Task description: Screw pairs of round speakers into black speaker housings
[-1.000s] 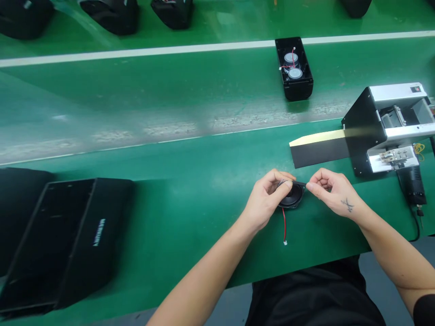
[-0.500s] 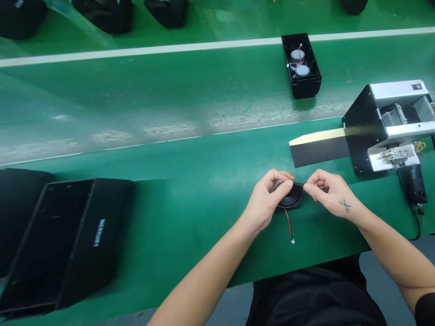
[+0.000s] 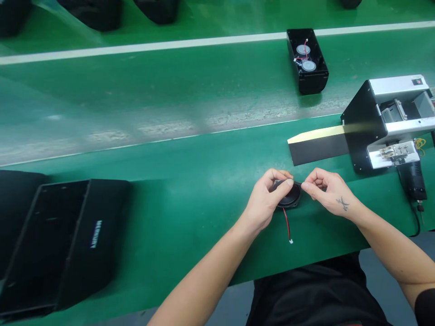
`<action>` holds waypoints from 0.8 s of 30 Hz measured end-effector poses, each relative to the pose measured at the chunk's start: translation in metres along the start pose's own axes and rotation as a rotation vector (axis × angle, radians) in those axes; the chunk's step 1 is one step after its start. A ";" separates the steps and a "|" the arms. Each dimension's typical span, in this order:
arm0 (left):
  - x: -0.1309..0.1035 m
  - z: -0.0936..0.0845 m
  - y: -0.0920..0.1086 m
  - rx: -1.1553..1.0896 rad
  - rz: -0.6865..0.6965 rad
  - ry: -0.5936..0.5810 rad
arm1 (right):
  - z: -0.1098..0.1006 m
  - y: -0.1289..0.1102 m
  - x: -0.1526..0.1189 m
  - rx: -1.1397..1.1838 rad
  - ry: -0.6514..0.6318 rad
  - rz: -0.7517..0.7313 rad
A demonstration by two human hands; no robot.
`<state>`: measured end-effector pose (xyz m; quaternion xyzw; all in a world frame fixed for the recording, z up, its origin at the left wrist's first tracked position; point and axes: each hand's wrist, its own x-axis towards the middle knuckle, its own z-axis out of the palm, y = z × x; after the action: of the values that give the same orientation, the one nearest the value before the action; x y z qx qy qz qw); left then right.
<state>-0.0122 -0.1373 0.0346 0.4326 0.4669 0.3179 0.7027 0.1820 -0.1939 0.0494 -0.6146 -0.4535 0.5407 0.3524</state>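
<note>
The partly hidden, black speaker driver [image 3: 292, 198] is gripped by the left hand [image 3: 267, 197], a barely discernible strip [image 3: 297, 183] by the right hand [image 3: 324, 189].

The head camera looks forward and down from close above the long green tabletop's [image 3: 190, 217] near edge.

1 tape dispenser [image 3: 363, 131]. Just in front of it: 1 electric screwdriver [image 3: 412, 179]. At its left side: 1 black strip [image 3: 317, 151]. Front-left: 1 speaker driver [image 3: 292, 198], 1 white plug [image 3: 291, 242]. Behind-left: 1 open housing [image 3: 313, 83], 2 grey discs [image 3: 308, 66] inside. Far left: 2 black cabinets [image 3: 83, 258]. Well behind: 4 dark housings [image 3: 97, 13].
</note>
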 end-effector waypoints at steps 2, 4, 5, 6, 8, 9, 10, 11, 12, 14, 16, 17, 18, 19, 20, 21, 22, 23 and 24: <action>0.000 0.000 -0.001 0.003 0.002 0.006 | 0.000 0.001 0.000 -0.002 -0.003 0.002; 0.000 0.001 -0.002 0.008 0.004 0.011 | 0.001 0.001 0.000 -0.004 -0.004 0.002; 0.000 0.001 -0.003 0.011 0.007 0.013 | 0.001 0.001 0.000 -0.005 -0.005 0.002; 0.000 0.001 -0.004 0.015 0.009 0.013 | 0.001 0.001 0.000 -0.006 -0.005 0.002; 0.000 0.001 -0.005 0.028 0.016 0.007 | 0.001 0.000 0.001 -0.009 -0.008 -0.001; 0.000 0.001 -0.005 0.037 0.021 0.000 | 0.000 0.000 0.001 -0.010 -0.013 -0.003; -0.001 0.000 -0.006 0.048 0.027 -0.008 | 0.000 0.001 0.001 -0.011 -0.019 -0.005; -0.001 0.000 -0.007 0.059 0.033 -0.017 | -0.001 0.001 0.002 -0.012 -0.025 -0.008; -0.001 0.000 -0.008 0.072 0.040 -0.026 | -0.001 0.002 0.002 -0.015 -0.034 -0.010; -0.002 -0.001 -0.011 0.101 0.048 -0.051 | -0.001 0.005 0.004 -0.026 -0.054 -0.015; -0.002 -0.003 -0.012 0.135 0.048 -0.096 | -0.001 0.008 0.005 -0.051 -0.075 -0.029; -0.002 -0.004 -0.011 0.154 0.049 -0.125 | -0.002 0.010 0.006 -0.069 -0.078 -0.041; -0.001 -0.006 -0.010 0.174 0.052 -0.159 | -0.003 0.011 0.007 -0.089 -0.075 -0.057; 0.000 -0.008 -0.007 0.195 0.054 -0.196 | -0.004 0.012 0.007 -0.111 -0.067 -0.076; 0.000 -0.010 -0.003 0.217 0.057 -0.236 | -0.006 0.012 0.008 -0.133 -0.059 -0.096; 0.001 -0.013 0.001 0.238 0.057 -0.279 | -0.009 0.012 0.008 -0.155 -0.056 -0.116; 0.002 -0.015 0.005 0.259 0.053 -0.325 | -0.013 0.010 0.008 -0.176 -0.063 -0.136; 0.003 -0.017 0.009 0.279 0.047 -0.372 | -0.016 0.009 0.007 -0.198 -0.082 -0.155; 0.003 -0.019 0.012 0.295 0.040 -0.413 | -0.020 0.007 0.007 -0.220 -0.109 -0.174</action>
<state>-0.0293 -0.1236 0.0405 0.5955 0.3460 0.1650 0.7060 0.2031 -0.1889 0.0442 -0.5776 -0.5801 0.4879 0.3030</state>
